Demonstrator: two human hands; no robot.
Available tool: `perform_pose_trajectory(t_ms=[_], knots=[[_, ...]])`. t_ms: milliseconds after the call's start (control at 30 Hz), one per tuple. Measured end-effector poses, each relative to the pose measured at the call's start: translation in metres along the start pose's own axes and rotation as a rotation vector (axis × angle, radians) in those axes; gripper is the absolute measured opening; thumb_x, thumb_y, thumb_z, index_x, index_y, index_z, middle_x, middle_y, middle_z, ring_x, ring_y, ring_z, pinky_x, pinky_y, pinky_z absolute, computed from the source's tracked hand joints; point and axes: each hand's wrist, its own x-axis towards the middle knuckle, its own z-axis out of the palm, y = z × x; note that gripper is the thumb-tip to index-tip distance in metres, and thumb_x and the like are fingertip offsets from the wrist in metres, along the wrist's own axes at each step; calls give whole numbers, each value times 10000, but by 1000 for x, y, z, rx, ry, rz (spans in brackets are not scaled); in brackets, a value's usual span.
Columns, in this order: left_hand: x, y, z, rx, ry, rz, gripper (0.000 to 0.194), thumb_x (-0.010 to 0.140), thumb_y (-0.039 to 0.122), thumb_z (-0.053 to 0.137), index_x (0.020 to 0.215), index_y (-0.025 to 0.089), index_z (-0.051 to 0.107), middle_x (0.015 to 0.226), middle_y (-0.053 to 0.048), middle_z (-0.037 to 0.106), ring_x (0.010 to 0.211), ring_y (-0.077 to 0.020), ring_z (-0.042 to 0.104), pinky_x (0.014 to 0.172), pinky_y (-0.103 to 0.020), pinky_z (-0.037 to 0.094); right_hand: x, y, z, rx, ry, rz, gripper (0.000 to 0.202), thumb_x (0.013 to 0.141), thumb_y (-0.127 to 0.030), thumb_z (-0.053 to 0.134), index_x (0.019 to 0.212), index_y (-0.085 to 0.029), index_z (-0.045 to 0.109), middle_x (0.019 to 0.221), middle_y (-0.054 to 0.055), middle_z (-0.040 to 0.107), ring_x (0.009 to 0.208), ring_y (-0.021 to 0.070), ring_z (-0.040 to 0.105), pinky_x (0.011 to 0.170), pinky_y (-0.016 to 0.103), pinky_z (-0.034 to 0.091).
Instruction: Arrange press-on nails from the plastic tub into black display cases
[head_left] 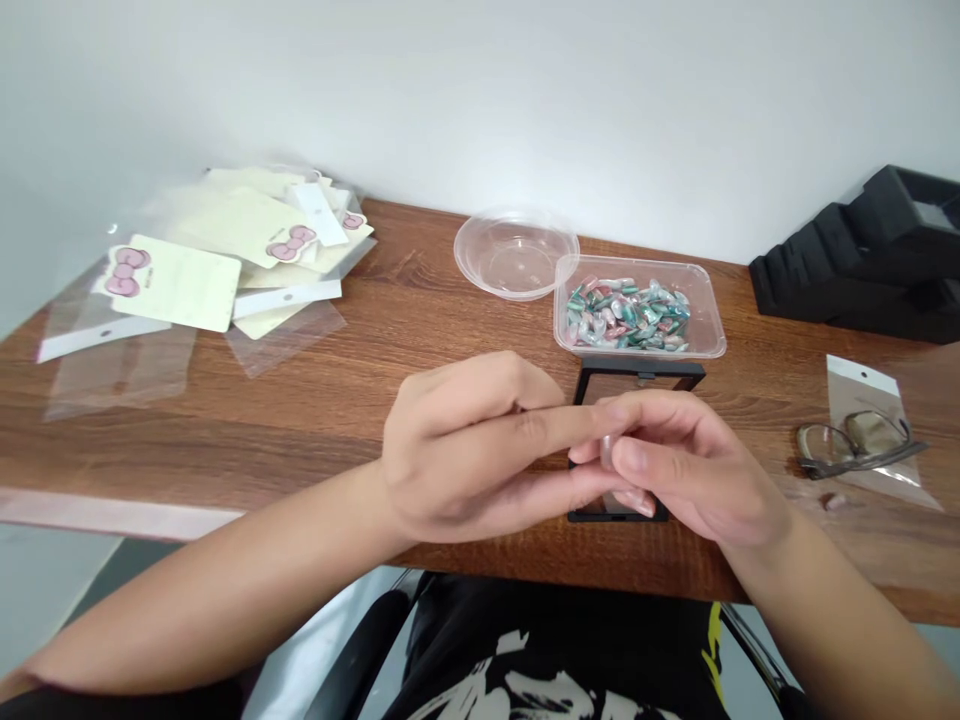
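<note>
My left hand [465,445] and my right hand [690,465] meet over a black-framed flat box [637,376] near the table's front edge. Their fingertips pinch a small pale press-on nail [607,452] between them, the left index finger stretched across it. Most of the black frame is hidden under my hands. Just behind it stands a clear rectangular tub [711,320] filled with several teal, pink and silver nails [628,314].
An empty clear round bowl [516,255] sits behind the tub. Cream cards with pink bows and clear sleeves [217,265] lie at the back left. Black foam blocks [877,260] stand at the far right, with glasses [851,445] on a clear bag nearby.
</note>
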Motion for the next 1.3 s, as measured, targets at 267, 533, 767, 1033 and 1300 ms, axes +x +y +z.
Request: perform_pose_trajectory(t_ms=[267,533,767,1033,1300], knots=[[-1,1,-2,-70,-36,-66,255,847,457,751,998,267,672,695,34,590,530,-70,566,471,-193,494,-2,3,-3,54,-82,17,145,914,-266,655,986,-255,780,873,18,725,518,46,429,437,173,337],[2,-3,-5,-265,-119,17,195,964,355,617,1023,190,704,732,4,605,611,-74,615,608,-168,570,-4,0,-4,-68,-60,-76,142,884,-297,692,981,-270,793,824,26,727,540,67,490,451,184,390],[4,-3,-2,-364,-111,72,239,1013,327,522,1008,177,708,703,0,588,585,-91,601,602,-210,571,-6,-5,0,-134,-78,-161,105,870,-155,691,877,-217,776,644,-36,585,555,62,485,514,201,394],[1,-4,1,-367,-10,77,178,963,337,618,974,177,694,695,9,594,542,-81,566,520,-205,537,-7,-7,-2,-333,0,-209,52,810,-155,750,811,-207,753,670,-31,594,561,66,486,501,222,355],[9,0,-1,-531,-54,0,182,944,319,643,871,157,684,690,2,647,573,-63,615,570,-145,571,-7,-12,0,-462,-62,-215,98,770,-154,759,709,-176,686,629,-25,591,528,73,497,480,221,374]])
